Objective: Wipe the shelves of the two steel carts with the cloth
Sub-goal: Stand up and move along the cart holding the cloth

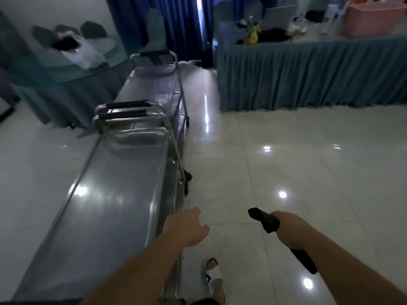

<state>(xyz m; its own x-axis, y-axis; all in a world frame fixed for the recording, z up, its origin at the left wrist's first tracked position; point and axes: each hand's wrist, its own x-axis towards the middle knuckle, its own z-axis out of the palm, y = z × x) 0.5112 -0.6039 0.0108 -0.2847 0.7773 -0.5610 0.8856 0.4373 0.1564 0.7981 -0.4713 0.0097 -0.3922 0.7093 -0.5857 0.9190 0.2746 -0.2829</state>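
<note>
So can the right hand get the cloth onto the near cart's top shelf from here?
Probably yes: the right hand grips the cloth over open floor, and nothing lies between it and the near cart's top shelf.

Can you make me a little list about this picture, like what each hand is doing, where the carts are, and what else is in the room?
left hand: loosely curled, holds nothing, beside the near cart's edge
right hand: grips the dark cloth over the floor
near cart: top shelf bare and shiny, on the left
far cart: end to end beyond the near one
wiping: cloth not on any shelf
floor: glossy pale tiles
table: skirted, cluttered, at right
</note>
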